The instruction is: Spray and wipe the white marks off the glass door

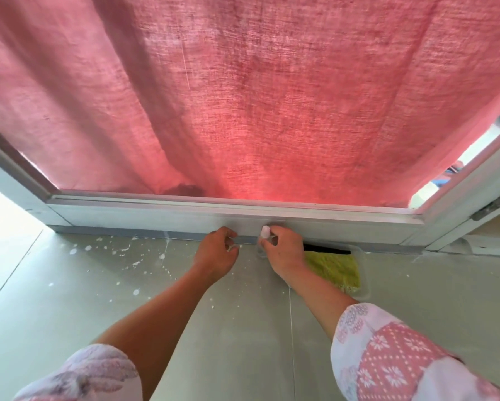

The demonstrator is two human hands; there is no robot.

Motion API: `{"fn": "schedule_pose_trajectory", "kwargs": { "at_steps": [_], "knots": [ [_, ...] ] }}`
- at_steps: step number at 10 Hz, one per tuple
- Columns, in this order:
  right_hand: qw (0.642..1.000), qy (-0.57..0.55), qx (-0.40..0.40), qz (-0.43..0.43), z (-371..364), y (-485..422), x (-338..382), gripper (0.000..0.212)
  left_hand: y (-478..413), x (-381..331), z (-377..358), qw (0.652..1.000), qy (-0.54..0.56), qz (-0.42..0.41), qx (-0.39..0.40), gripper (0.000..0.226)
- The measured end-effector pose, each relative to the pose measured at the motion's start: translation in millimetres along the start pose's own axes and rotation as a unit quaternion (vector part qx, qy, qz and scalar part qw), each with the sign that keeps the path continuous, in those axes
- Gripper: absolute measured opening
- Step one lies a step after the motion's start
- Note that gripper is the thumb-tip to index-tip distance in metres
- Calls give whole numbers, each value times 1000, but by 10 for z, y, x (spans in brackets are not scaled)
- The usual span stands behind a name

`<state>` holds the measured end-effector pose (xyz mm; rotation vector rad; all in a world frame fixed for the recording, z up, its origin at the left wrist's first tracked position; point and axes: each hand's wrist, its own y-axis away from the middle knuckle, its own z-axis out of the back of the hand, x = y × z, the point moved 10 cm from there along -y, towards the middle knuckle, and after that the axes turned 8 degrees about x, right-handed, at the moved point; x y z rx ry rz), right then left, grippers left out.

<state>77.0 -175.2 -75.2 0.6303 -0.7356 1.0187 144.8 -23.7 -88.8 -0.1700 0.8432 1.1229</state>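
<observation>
Counting what sits by the threshold, I make it two hands, one small bottle, one cloth, one tray and one curtain. Both hands reach low to the bottom rail of the glass door (pixel 127 212), near its middle. The right hand (pixel 283 253) grips the spray bottle (pixel 264 231) upright. Its fingers are wrapped round the clear body, and the white top stands above the knuckles, just in front of the rail. The left hand (pixel 215 254) sits just beside it, fingers curled toward the bottle. Something pale shows at its fingertips, but I cannot tell whether it pinches anything.

Both forearms are bare and stretched forward. The two patterned pink-and-white sleeves (pixel 387 351) end near the elbows and are cut off by the lower edge.

Behind the right wrist a yellow-green cloth (pixel 335 270) lies in a clear plastic tray (pixel 364 273). The tray stands on the grey floor (pixel 69 314) against the foot of the door. The wrist hides one corner of the cloth, and the tray's walls are faint. Most of the bottle's body is covered by the fingers.

A pink curtain (pixel 243 96) fills the pane, though I cannot tell which side of the glass it hangs on. One thin pale streak (pixel 185 65) shows high up, on glass or fabric, I cannot say. White splashes (pixel 112 250) dot the floor left of the hands, too many to count.
</observation>
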Motion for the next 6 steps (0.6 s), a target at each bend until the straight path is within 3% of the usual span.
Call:
{"fn": "schedule_pose_trajectory", "kwargs": {
  "at_steps": [2,4,6],
  "knots": [
    [999,25,-19,-21,12,-43,-55,15,35,-64,75,1000,-8,-25,1,30],
    [999,19,-28,12,174,-17,178,30,152,-234,275,999,-23,-45,-18,31],
    [997,47,-22,51,385,63,607,32,379,-467,530,996,-49,-67,-40,32]
  ]
}}
